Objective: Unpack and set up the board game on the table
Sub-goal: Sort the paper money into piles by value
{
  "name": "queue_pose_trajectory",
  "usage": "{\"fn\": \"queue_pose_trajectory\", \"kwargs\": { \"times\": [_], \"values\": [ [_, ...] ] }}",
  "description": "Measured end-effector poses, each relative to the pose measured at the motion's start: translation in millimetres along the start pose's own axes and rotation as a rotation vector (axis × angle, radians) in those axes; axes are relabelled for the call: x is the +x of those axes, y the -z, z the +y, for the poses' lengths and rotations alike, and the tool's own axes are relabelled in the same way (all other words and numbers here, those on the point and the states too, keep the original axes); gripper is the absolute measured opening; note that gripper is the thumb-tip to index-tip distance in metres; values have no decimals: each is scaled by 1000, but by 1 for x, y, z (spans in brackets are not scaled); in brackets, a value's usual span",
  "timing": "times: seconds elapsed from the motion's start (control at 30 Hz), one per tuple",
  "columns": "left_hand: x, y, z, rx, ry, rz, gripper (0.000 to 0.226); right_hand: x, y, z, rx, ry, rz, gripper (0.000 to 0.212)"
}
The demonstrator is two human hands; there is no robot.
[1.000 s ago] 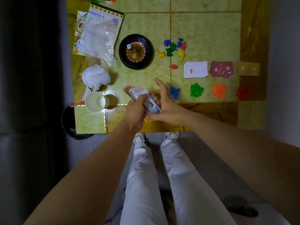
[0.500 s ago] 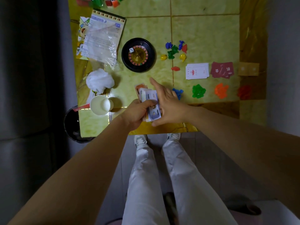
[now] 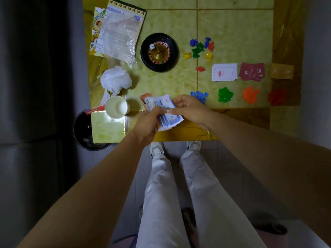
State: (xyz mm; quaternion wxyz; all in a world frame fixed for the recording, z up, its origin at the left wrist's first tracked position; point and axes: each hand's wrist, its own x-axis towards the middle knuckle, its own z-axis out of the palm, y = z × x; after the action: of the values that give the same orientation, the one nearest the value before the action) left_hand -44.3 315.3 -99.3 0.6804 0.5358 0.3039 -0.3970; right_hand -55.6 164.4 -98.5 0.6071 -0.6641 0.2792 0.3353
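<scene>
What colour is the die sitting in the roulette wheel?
White with dark pips. The die lies in the black roulette wheel, clearest in the head view.

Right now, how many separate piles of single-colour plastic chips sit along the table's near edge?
4, in a row: blue pile partly behind the right hand, then green pile, orange pile, red pile farthest right.

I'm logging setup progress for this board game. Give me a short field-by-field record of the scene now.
Hands: left hand and right hand both grip the play money stack
Position: over the table, near edge
Set out: roulette wheel holding a die, white cards, dark red cards
Token piles: blue tokens, green tokens, orange tokens, red tokens, in a row
Also: paper cup left of the hands
</scene>
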Motion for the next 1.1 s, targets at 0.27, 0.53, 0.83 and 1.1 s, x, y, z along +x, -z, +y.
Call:
{"fn": "queue_pose_trajectory", "kwargs": {
  "times": [0.27,0.53,0.83,1.1],
  "values": [
    [-9,15,-5,27,-102,-24,26,-6,-15,5,82,-7,49,29],
    [-13,26,0,70,-150,0,17,-7,-22,0,96,-7,47,32],
    [-13,33,0,36,-121,39,17,-1,-28,3,76,-22,17,30],
    [-12,36,3,33,-132,41,18,4,-28,5,66,-35,38,30]
  ]
}}
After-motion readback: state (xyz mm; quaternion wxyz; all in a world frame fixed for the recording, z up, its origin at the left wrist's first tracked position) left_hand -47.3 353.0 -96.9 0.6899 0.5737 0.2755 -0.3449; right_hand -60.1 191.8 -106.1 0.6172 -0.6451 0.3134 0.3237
